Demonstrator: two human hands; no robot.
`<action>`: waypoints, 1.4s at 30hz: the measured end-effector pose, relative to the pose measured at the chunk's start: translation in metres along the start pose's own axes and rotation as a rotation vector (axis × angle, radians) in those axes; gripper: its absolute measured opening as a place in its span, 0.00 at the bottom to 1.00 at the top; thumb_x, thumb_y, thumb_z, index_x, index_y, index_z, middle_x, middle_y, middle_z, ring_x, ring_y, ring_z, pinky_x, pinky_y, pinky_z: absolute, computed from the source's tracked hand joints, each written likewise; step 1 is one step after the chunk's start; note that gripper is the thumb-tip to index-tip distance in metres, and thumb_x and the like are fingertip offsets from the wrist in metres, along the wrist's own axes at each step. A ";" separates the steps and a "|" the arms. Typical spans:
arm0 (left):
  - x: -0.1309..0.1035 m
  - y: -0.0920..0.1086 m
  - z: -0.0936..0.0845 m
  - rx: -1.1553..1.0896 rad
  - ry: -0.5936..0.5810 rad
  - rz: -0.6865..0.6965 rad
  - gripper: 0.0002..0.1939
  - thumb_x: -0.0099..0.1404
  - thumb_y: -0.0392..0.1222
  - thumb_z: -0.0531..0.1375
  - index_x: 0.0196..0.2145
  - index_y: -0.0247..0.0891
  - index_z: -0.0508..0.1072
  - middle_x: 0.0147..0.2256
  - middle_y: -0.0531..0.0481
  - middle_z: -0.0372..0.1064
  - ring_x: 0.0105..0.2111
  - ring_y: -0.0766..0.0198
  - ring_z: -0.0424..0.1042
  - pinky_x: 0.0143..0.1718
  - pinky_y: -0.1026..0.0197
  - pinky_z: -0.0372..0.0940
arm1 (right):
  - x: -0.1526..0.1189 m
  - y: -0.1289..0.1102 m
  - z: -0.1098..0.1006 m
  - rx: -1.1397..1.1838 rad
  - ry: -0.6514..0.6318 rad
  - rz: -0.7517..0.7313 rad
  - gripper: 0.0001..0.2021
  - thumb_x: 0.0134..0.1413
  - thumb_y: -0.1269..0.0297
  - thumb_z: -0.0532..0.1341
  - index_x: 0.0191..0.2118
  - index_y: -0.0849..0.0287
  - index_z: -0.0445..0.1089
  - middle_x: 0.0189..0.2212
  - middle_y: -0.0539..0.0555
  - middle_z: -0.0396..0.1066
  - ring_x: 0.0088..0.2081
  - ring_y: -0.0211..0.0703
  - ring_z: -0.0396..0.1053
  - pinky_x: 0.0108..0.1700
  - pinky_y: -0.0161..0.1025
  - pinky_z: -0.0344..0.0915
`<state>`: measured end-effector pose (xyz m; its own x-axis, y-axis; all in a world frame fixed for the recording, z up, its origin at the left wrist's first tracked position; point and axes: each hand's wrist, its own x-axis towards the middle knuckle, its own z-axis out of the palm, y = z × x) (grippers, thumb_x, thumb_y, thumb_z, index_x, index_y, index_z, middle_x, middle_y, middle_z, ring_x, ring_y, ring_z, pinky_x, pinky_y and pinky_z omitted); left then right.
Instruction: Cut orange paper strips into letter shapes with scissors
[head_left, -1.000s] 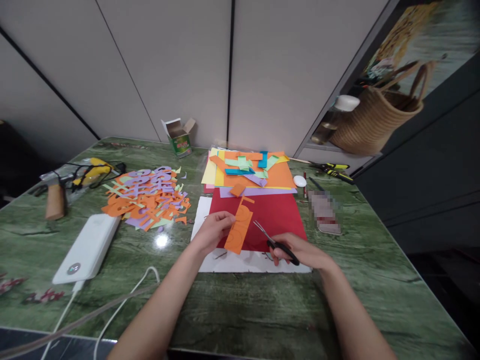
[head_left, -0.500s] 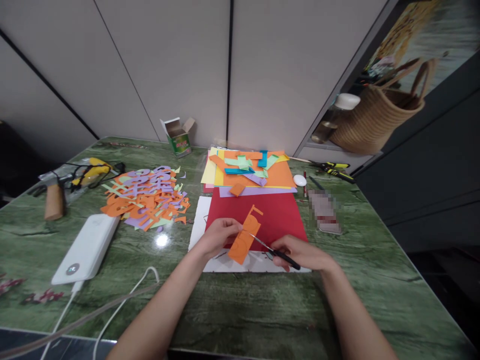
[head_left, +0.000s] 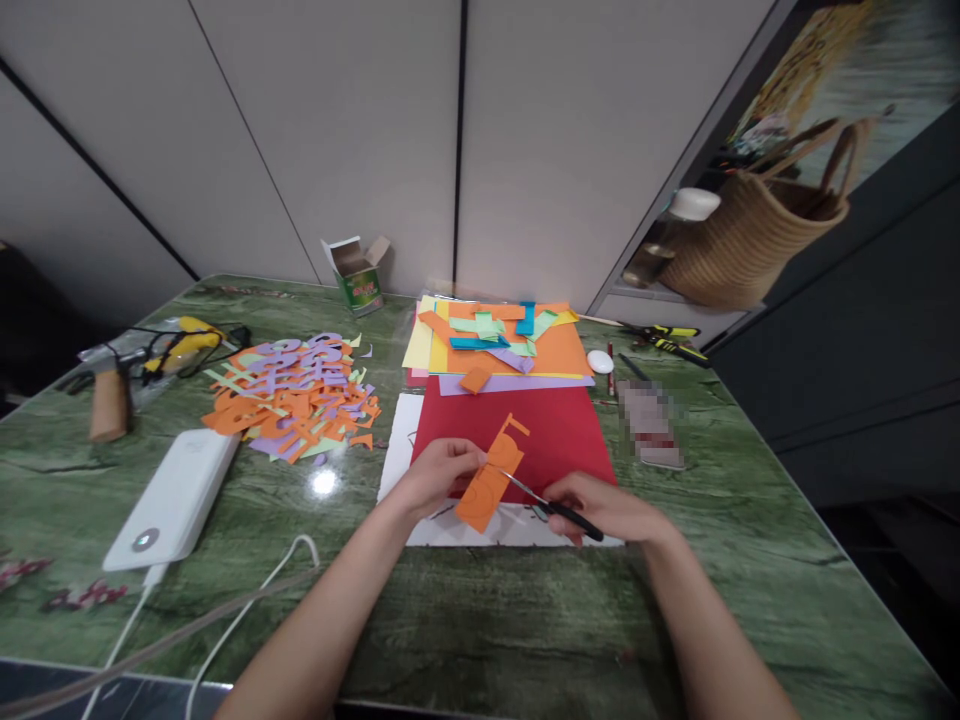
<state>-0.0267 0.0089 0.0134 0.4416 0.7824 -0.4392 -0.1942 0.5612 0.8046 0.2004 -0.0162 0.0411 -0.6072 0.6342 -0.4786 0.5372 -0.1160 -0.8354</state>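
Leaving the heaped paper cut-outs [head_left: 292, 395] untouched at the left of the green table [head_left: 465, 610], just as a second ago. Next rightward, pinching the left edge of the orange strip [head_left: 482, 497] between thumb and fingers of the left hand [head_left: 442, 475], about midway along its length. Holding that strip, with dark curved lines on it, over the red sheet [head_left: 562, 430] and the near white sheet [head_left: 517, 530], slanting from near left to far right. A second ago, keeping the scissors [head_left: 574, 518] off the strip with blades parted; now setting narrowed blades against its right edge, gripping the handles in the right hand [head_left: 600, 500]. Probably gone, then, from lining up to snipping across the strip, without yet visibly severing it. Barely different from half a second ago.
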 end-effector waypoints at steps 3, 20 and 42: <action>0.000 0.000 0.001 0.001 0.001 -0.002 0.11 0.46 0.43 0.62 0.22 0.33 0.66 0.20 0.53 0.64 0.18 0.72 0.63 0.19 0.69 0.55 | 0.000 0.000 0.000 0.005 -0.005 0.000 0.20 0.44 0.48 0.57 0.23 0.64 0.65 0.15 0.47 0.60 0.19 0.33 0.58 0.20 0.29 0.53; -0.002 0.001 0.001 0.012 0.004 0.015 0.12 0.46 0.44 0.62 0.22 0.33 0.66 0.19 0.53 0.63 0.17 0.73 0.61 0.18 0.70 0.53 | 0.003 0.003 -0.001 0.000 -0.041 -0.040 0.19 0.45 0.49 0.56 0.21 0.63 0.63 0.15 0.47 0.62 0.19 0.34 0.59 0.22 0.30 0.53; -0.001 0.001 0.002 -0.004 0.022 0.023 0.09 0.47 0.41 0.62 0.22 0.34 0.67 0.18 0.55 0.63 0.16 0.74 0.60 0.18 0.70 0.52 | 0.004 0.001 -0.002 -0.002 -0.048 -0.030 0.18 0.46 0.50 0.56 0.21 0.63 0.63 0.15 0.47 0.61 0.19 0.34 0.58 0.22 0.30 0.52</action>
<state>-0.0258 0.0076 0.0152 0.4179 0.8006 -0.4293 -0.2072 0.5441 0.8130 0.1995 -0.0127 0.0391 -0.6507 0.5996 -0.4659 0.5196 -0.0959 -0.8490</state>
